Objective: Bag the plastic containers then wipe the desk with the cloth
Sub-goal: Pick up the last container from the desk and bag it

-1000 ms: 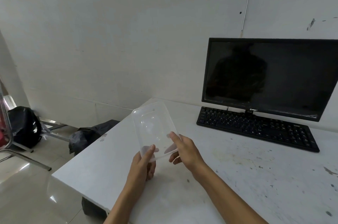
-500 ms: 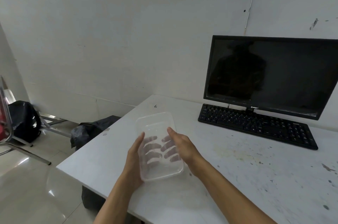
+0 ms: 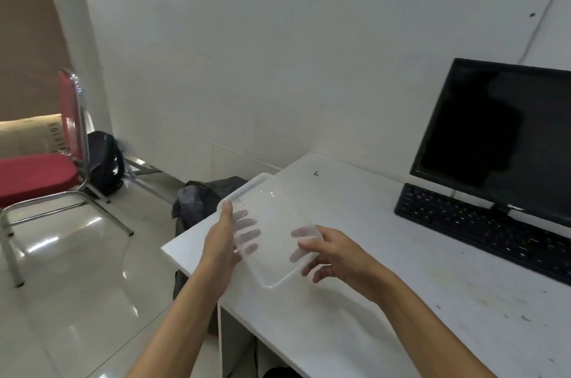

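Observation:
I hold a clear rectangular plastic container [image 3: 272,223] above the left corner of the white desk [image 3: 386,300]. My left hand [image 3: 221,241] grips its left long side, thumb on the rim and fingers showing through the plastic underneath. My right hand [image 3: 327,254] holds its near right corner, fingers spread under it. A black plastic bag [image 3: 200,198] lies on the floor just beyond the desk's left edge. No cloth is in sight.
A black monitor [image 3: 500,136] and black keyboard [image 3: 482,226] stand at the desk's right back. A red chair with a chrome frame [image 3: 40,173] is on the tiled floor at left, with a dark backpack [image 3: 103,161] against the wall behind it.
The view has swung left, bringing the red chair in. The container has moved toward the desk's left corner, and my right hand has shifted to its near right corner.

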